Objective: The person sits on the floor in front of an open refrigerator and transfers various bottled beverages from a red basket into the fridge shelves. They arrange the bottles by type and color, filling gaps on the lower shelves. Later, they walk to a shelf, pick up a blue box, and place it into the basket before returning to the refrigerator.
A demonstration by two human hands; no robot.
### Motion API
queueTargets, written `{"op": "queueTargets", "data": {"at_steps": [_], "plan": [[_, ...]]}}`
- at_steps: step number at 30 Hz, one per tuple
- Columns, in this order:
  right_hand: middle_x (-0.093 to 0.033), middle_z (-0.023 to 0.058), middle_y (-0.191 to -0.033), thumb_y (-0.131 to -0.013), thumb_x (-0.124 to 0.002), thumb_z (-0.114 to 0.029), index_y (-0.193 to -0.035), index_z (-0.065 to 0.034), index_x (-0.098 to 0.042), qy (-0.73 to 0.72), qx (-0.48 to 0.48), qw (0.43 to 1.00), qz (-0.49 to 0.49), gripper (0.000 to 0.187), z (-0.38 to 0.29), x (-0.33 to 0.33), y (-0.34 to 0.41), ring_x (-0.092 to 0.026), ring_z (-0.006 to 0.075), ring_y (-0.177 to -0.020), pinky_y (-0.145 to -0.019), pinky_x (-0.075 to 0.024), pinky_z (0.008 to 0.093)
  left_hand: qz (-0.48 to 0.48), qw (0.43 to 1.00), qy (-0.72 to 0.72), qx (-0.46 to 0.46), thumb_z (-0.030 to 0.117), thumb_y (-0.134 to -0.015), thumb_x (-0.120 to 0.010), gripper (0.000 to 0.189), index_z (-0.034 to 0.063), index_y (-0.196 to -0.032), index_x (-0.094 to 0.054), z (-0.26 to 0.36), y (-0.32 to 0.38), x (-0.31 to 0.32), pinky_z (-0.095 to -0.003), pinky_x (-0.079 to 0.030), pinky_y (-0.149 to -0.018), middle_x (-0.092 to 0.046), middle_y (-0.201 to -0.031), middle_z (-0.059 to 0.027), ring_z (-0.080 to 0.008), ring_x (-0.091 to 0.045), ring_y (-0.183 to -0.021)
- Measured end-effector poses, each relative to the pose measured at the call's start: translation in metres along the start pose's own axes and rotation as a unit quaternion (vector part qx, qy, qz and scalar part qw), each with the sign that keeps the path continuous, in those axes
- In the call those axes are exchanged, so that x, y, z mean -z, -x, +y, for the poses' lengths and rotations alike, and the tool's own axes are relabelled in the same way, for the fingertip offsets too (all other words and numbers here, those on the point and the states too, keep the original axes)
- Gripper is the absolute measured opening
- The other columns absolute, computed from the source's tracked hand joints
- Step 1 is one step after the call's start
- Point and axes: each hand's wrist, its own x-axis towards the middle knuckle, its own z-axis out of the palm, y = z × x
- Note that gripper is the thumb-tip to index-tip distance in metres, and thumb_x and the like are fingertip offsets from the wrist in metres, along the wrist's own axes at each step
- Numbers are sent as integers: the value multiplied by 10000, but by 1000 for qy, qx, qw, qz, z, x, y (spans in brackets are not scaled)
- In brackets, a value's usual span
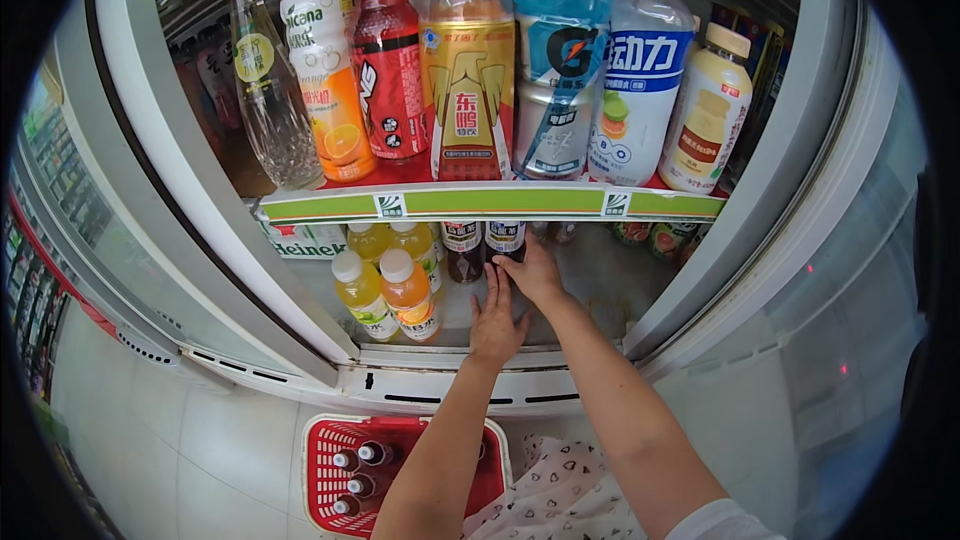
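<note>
Two plastic bottles of dark drink stand side by side on the fridge's lower shelf, their tops hidden by the shelf above. My right hand (537,275) grips the right dark bottle (505,240) low down, with the thumb across its front and the fingers at its right side. Just in front of it, my left hand (495,326) reaches up with spread fingers, its fingertips at the base of that bottle. The left dark bottle (463,259) stands close beside it, untouched.
Yellow and orange drink bottles (409,296) stand left of my hands, near a Heineken carton (304,241). The upper shelf's green edge (487,202) overhangs my hands, with a row of bottles above. On the floor, a red basket (324,491) holds several dark bottles. Door frames flank the opening.
</note>
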Motion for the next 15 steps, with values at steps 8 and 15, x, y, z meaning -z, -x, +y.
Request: {"op": "queueTargets", "data": {"at_steps": [8,15], "plan": [[-586,264,-1188,-715,-785,-321,-1360,-11,-403,-5,33,999,23,811,6,-3,-6,-558,417,-1105,-930,-460,441,3,998,-57,12,454,-872,-583,953,34,-1510,-13,-1,-5,-7,-568,-149,-1134,-20,-1577,-196,-295,-208,-1437],[-577,253,-1219,-714,-787,-346,-1397,-23,-368,-33,54,998,29,864,21,-11,-13,-565,396,-1113,-936,-462,433,-16,998,-61,28,476,-865,-580,963,40,-1514,-18,5,-6,-4,-551,-105,-1147,-19,-1581,-185,-274,-200,-1444]]}}
